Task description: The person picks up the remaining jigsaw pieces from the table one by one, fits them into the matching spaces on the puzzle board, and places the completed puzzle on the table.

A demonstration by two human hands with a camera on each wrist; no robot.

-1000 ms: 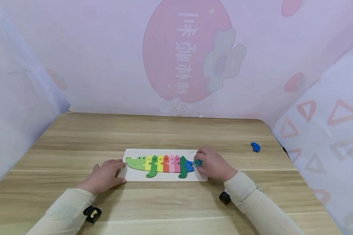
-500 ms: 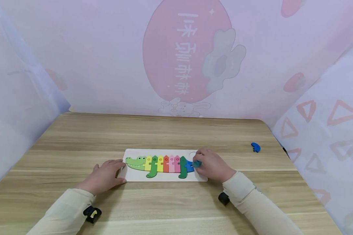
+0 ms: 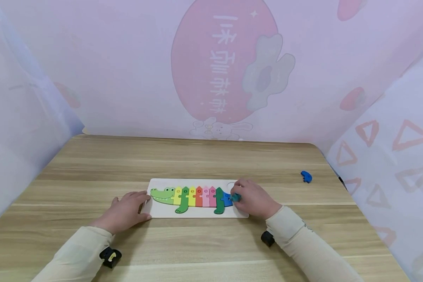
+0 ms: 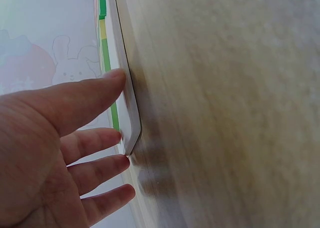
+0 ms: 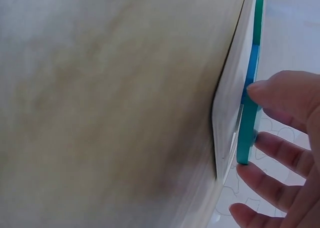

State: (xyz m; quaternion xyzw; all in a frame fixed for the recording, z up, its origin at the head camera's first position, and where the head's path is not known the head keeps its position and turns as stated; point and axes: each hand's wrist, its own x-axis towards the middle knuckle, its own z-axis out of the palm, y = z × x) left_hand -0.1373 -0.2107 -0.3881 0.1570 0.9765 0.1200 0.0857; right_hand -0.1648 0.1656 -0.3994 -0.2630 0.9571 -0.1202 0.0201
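Observation:
A pale wooden puzzle board (image 3: 199,214) lies on the table with a colourful crocodile on it: green head, numbered body pieces and a blue piece (image 3: 227,199) towards the tail. My left hand (image 3: 124,212) rests at the board's left end; in the left wrist view its thumb (image 4: 116,77) touches the near edge and the fingers lie fairly straight. At the right end, my right hand (image 3: 256,199) pinches a teal puzzle piece (image 5: 245,138) between thumb and fingers, right beside the blue piece and close over the board. The hand partly hides the tail recess.
A curved, loose blue puzzle piece (image 3: 306,176) lies on the wooden table (image 3: 197,250) at the back right. Printed fabric (image 3: 127,70) hangs behind the table and at both sides. Each wrist wears a small black camera, such as the left one (image 3: 111,257).
My right hand has shifted slightly left with the teal piece, bringing it against the blue piece in the head view. The left hand and the board stay put.

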